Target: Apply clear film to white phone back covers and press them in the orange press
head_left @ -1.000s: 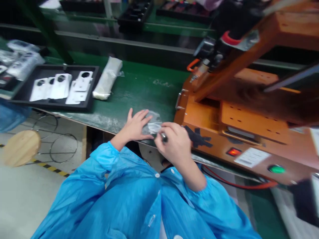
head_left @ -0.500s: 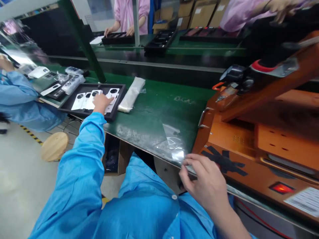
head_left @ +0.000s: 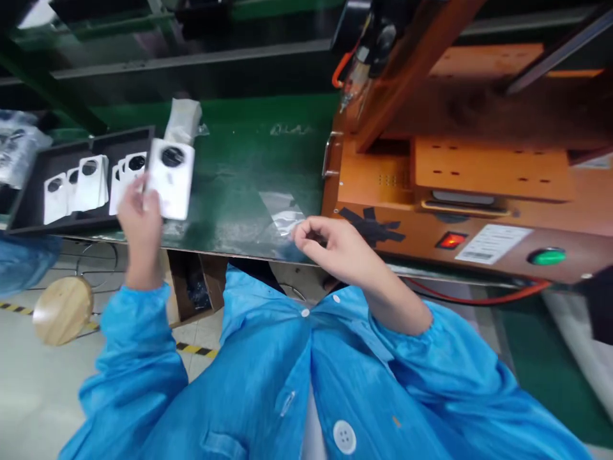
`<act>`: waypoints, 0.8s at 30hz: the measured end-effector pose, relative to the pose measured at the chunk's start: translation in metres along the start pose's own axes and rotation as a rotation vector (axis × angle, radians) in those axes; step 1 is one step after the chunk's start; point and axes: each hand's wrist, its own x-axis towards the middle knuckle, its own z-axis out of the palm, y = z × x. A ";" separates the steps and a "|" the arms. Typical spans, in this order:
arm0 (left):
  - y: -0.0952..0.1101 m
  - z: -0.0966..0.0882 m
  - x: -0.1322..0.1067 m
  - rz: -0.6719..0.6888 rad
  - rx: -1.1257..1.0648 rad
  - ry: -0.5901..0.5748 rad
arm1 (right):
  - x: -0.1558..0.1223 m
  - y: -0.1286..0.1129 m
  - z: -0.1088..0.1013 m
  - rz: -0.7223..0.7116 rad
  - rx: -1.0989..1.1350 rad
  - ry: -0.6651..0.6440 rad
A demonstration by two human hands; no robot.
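Observation:
My left hand [head_left: 140, 220] is closed on the edge of a white phone back cover [head_left: 173, 185] with a round dark camera area. The cover is held raised, over the right end of a black tray [head_left: 103, 223]. Several similar white covers [head_left: 90, 182] lie in that tray in overlapping groups. By the bench's front edge, my right hand [head_left: 338, 246] is curled, thumb and fingertips pinched at the lower corner of a piece of clear plastic film [head_left: 282, 211]. The film lies on the green bench top [head_left: 230, 185].
An orange machine [head_left: 383, 211] with a lit red switch [head_left: 451, 240] and a green button [head_left: 546, 257] stands to the right. A white wrapped bundle [head_left: 182, 121] lies behind the held cover. A wooden stool [head_left: 63, 310] is at the lower left, and another person's blue sleeve [head_left: 29, 262] shows at the left edge.
My left hand has lifted a white phone back cover out of the tray and moved it right. My right hand stays by the clear film. The view has tilted down and turned right.

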 end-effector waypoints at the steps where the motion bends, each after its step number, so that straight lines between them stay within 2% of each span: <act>1: 0.007 0.012 -0.035 0.008 -0.037 -0.046 | 0.005 -0.001 -0.001 0.003 -0.015 -0.036; 4: 0.022 0.049 -0.121 0.026 -0.094 -0.128 | 0.021 -0.006 -0.002 0.005 -0.087 -0.118; 5: 0.026 0.059 -0.140 0.053 -0.067 -0.131 | 0.025 -0.007 -0.002 0.002 -0.123 -0.141; 7: 0.031 0.072 -0.160 0.122 0.049 -0.126 | 0.034 -0.010 -0.001 -0.020 -0.209 -0.187; 9: 0.034 0.073 -0.164 0.167 0.188 -0.117 | 0.042 -0.013 0.001 -0.071 -0.305 -0.229; 11: 0.038 0.065 -0.160 0.171 0.236 -0.101 | 0.049 -0.016 0.003 -0.124 -0.397 -0.278; 14: 0.051 0.047 -0.152 0.188 0.065 -0.149 | 0.057 -0.022 0.008 -0.174 -0.521 -0.362; 18: 0.067 0.036 -0.145 0.206 -0.227 -0.381 | 0.061 -0.024 0.018 -0.241 -0.555 -0.425; 20: 0.069 0.037 -0.142 0.131 -0.315 -0.401 | 0.060 -0.019 0.024 -0.285 -0.444 -0.345; 22: 0.065 0.041 -0.139 -0.013 -0.455 -0.351 | 0.057 -0.010 0.030 -0.276 -0.272 -0.119; 24: 0.059 0.045 -0.137 -0.176 -0.628 -0.286 | 0.054 0.001 0.038 -0.190 -0.117 0.092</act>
